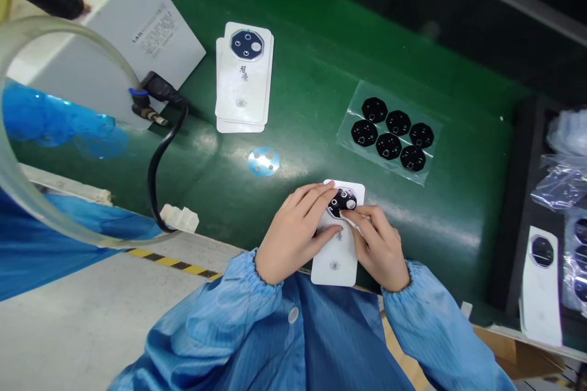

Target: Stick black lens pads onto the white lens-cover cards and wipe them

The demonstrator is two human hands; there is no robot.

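Note:
A white phone back cover [337, 259] lies on the near edge of the green belt [312, 73], with a black octagonal camera plate [343, 201] at its top. My left hand [296, 232] rests on the cover's left side, fingers stretched to the plate. My right hand [378, 244] pinches at the plate's right edge; what it grips is too small to make out. A clear sheet [389, 134] carrying several black octagonal pieces lies just beyond. A round blue film [263, 161] lies on the belt to the left.
A stack of white covers [243, 82] sits farther back on the belt. A grey box [114, 30] with a black cable [158, 171] and a clear hose [18, 195] stands at left. Another white cover [541, 284] and bagged parts [566, 159] lie at right.

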